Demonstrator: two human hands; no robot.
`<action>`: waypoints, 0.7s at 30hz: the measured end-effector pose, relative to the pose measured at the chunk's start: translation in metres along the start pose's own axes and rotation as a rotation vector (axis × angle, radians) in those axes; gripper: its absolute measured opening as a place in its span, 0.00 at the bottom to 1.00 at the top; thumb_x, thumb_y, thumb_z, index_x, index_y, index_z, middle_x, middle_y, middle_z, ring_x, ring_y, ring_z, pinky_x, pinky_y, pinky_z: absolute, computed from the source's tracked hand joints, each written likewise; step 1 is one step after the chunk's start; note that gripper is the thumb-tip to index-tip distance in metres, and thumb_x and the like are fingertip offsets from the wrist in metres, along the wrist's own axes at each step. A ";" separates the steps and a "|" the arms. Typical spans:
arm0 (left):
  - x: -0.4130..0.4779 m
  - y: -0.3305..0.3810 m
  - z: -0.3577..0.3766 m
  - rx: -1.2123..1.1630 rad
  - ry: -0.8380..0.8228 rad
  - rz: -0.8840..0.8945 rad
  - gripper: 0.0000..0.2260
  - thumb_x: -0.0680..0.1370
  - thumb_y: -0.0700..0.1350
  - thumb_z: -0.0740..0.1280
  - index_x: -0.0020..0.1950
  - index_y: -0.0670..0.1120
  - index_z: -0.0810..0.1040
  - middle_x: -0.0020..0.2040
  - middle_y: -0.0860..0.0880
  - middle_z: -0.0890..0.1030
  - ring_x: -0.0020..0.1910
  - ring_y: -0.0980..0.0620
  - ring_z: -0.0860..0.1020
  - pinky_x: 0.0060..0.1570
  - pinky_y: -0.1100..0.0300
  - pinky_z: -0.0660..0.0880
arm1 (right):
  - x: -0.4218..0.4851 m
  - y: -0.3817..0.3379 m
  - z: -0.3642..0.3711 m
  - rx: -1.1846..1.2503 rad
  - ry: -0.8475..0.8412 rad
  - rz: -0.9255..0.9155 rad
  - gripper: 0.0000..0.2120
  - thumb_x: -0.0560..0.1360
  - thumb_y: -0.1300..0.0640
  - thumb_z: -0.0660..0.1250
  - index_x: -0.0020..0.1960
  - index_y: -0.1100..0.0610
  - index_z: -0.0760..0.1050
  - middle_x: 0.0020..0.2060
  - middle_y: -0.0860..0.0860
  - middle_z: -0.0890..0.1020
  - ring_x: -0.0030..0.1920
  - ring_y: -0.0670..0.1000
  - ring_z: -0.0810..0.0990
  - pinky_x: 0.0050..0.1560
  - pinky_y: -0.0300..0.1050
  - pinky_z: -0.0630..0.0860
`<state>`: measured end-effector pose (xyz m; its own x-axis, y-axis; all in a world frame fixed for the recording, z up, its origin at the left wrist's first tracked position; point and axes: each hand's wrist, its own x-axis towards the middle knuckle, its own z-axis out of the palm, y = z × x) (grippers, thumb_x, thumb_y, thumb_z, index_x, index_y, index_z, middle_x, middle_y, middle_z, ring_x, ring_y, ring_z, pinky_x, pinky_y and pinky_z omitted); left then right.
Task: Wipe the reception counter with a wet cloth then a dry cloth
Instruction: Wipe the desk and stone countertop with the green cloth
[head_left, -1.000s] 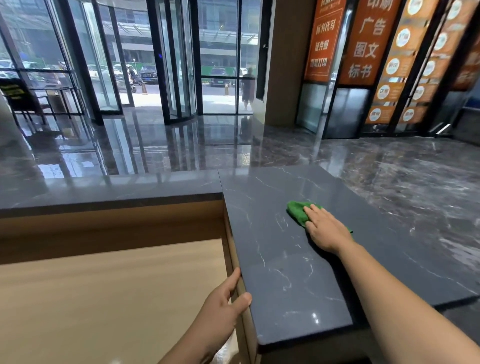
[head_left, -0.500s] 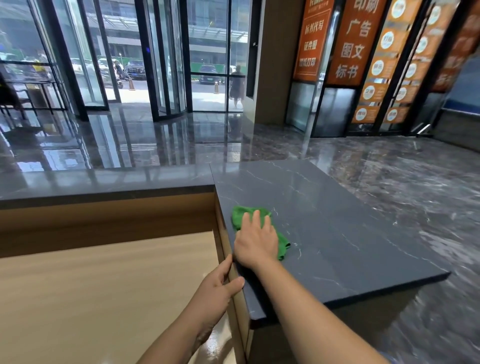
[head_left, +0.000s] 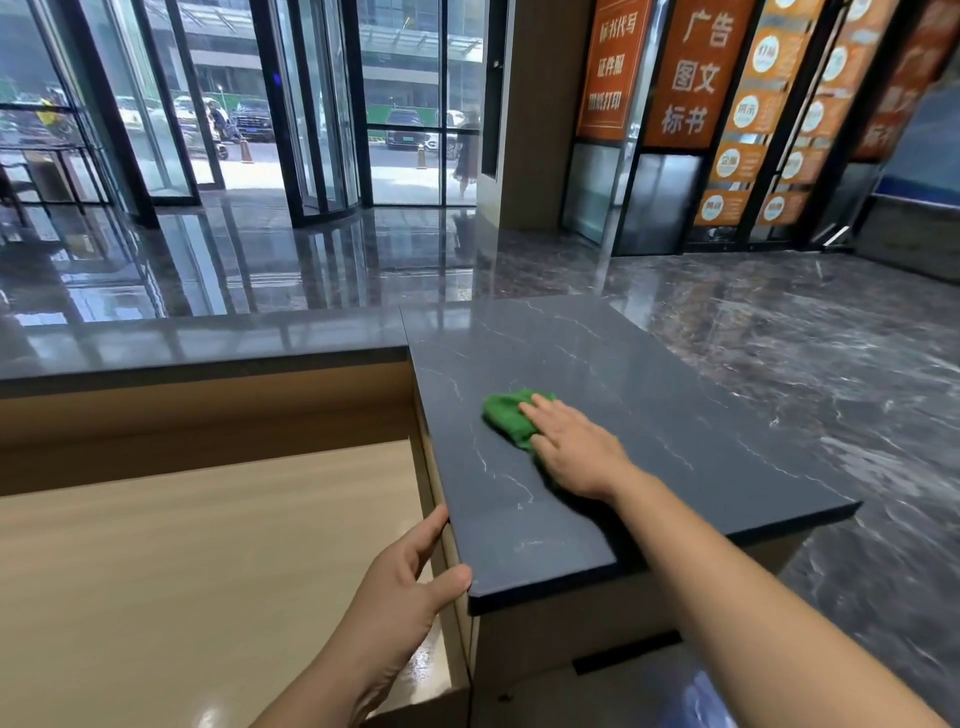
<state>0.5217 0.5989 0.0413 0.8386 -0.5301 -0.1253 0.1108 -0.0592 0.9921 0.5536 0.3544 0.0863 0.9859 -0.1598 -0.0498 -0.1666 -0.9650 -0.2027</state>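
Observation:
A dark grey marble-veined reception counter (head_left: 649, 395) runs from the near corner towards the lobby. A green cloth (head_left: 506, 413) lies bunched on its middle-left part. My right hand (head_left: 574, 449) presses flat on the cloth with straight fingers and covers its right half. My left hand (head_left: 410, 571) holds the counter's inner edge near the front corner, thumb on the slab's edge and fingers hidden under it.
A lower pale wooden desk surface (head_left: 208, 571) lies left of the counter, behind a wooden riser (head_left: 208, 410). A long dark counter section (head_left: 197, 343) stretches left. Beyond are a polished lobby floor, glass revolving doors and orange signs.
My right hand has slid the green cloth from the right over to the counter's inner left edge, then back towards the middle. My left hand stays on the edge.

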 end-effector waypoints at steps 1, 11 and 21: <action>0.000 0.001 0.000 0.015 0.001 -0.008 0.31 0.74 0.33 0.70 0.74 0.51 0.67 0.69 0.63 0.71 0.69 0.66 0.65 0.73 0.55 0.60 | -0.002 0.017 -0.005 0.003 0.005 0.044 0.25 0.84 0.53 0.49 0.80 0.50 0.50 0.79 0.47 0.50 0.78 0.48 0.49 0.76 0.43 0.46; -0.003 0.006 0.001 0.077 -0.004 -0.017 0.30 0.77 0.32 0.66 0.75 0.53 0.64 0.72 0.60 0.68 0.71 0.62 0.64 0.73 0.52 0.61 | -0.007 0.052 -0.011 0.052 0.084 0.424 0.26 0.83 0.54 0.48 0.80 0.51 0.50 0.79 0.49 0.49 0.79 0.54 0.48 0.76 0.49 0.51; -0.003 0.010 0.005 0.077 -0.004 0.033 0.29 0.73 0.26 0.66 0.71 0.48 0.70 0.66 0.57 0.74 0.66 0.60 0.71 0.70 0.56 0.66 | -0.033 -0.099 0.031 0.065 0.153 0.291 0.28 0.82 0.53 0.51 0.80 0.54 0.48 0.79 0.54 0.47 0.78 0.59 0.45 0.77 0.54 0.49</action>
<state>0.5179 0.5956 0.0520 0.8387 -0.5367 -0.0925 0.0412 -0.1068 0.9934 0.5374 0.4615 0.0777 0.8870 -0.4607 0.0312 -0.4372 -0.8598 -0.2639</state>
